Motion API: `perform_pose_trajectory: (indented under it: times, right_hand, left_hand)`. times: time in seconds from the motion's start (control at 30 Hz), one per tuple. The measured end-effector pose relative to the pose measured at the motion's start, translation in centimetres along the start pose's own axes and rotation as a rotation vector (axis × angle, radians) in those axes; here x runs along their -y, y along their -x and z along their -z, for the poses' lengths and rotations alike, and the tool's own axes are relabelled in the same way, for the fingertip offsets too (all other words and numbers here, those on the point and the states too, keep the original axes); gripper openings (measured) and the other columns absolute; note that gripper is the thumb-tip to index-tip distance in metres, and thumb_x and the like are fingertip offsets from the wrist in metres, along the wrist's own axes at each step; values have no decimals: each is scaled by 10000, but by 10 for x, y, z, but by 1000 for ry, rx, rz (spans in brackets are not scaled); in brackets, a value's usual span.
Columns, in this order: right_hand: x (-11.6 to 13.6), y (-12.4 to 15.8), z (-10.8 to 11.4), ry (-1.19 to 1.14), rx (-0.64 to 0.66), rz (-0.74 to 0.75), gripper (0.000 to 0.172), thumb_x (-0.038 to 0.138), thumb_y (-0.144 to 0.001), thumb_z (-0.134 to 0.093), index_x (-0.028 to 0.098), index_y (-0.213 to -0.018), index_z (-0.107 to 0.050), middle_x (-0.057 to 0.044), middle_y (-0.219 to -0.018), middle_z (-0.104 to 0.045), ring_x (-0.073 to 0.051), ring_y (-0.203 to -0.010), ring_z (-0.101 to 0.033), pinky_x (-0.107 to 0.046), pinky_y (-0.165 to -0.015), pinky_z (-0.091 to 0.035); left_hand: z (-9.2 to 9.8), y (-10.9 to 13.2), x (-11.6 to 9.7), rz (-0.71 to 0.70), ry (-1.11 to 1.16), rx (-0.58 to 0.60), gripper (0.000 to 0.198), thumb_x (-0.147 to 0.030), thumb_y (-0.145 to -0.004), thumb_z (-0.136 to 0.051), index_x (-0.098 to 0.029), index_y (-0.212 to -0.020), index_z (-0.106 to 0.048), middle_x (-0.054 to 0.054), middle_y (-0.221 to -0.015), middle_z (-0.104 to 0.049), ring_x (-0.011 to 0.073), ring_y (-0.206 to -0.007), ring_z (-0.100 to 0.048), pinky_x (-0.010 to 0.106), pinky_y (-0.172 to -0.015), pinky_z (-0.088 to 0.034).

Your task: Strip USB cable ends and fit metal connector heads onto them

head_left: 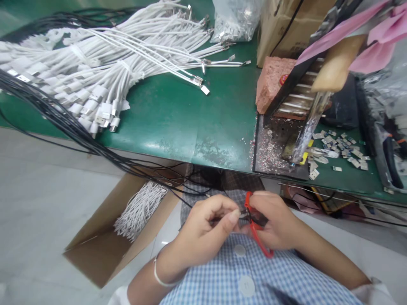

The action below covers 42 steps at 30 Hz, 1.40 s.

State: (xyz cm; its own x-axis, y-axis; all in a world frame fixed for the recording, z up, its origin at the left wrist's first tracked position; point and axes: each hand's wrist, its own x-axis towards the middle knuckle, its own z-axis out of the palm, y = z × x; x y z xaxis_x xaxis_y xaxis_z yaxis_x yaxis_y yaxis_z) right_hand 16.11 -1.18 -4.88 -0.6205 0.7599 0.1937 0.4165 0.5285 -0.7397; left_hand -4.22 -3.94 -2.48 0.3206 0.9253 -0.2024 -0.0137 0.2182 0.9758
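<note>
My left hand [210, 231] is closed in a pinch at the front of my lap. A thin black cable [186, 203] runs down from the bench to behind its fingers, and the tip in the pinch is mostly covered. Close beside it, my right hand [280, 220] is wrapped around red-handled scissors [263, 245]. Their dark blades point left to my left fingertips, where I cannot tell whether they touch the cable. Many black cables [104, 148] come over the bench edge from the left.
Bundled white USB cables [127, 55] lie on the green bench [178, 123]. Below, a cardboard box [95, 258] holds more white cables [143, 212]. At right are a brick [270, 78], a wooden-handled tool [337, 63] on a stand, and small metal connectors [343, 146].
</note>
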Motion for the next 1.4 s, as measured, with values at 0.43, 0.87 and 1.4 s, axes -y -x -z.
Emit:
perform_pose_trajectory:
  times: [0.43, 0.87, 1.4]
  right_hand:
    - [1, -3, 5, 79, -16, -11, 555, 738, -887, -475, 208, -721, -492, 6, -650, -484, -154, -600, -414, -287, -574, -289]
    - [0, 0, 3, 67, -66, 1, 403, 488, -935, -578, 229, -686, -393, 55, -587, -399, -121, -539, -356, -262, -533, -253]
    - [-2, 0, 5, 144, -33, -3, 376, 455, -892, -605, 231, -686, -383, 47, -599, -402, -131, -559, -370, -265, -539, -275]
  left_hand:
    - [1, -2, -7, -207, -273, -74, 108, -131, -924, -631, -164, -857, -708, 12, -747, -750, 111, -639, -669, 176, -612, -497]
    - [3, -4, -11, -229, -277, 60, 234, -91, -970, -527, -164, -787, -654, 0, -696, -723, 91, -567, -614, 178, -583, -457]
    - [3, -1, -7, -235, -335, 85, 277, -156, -1006, -467, -178, -768, -606, -8, -612, -666, 103, -532, -608, 191, -574, -452]
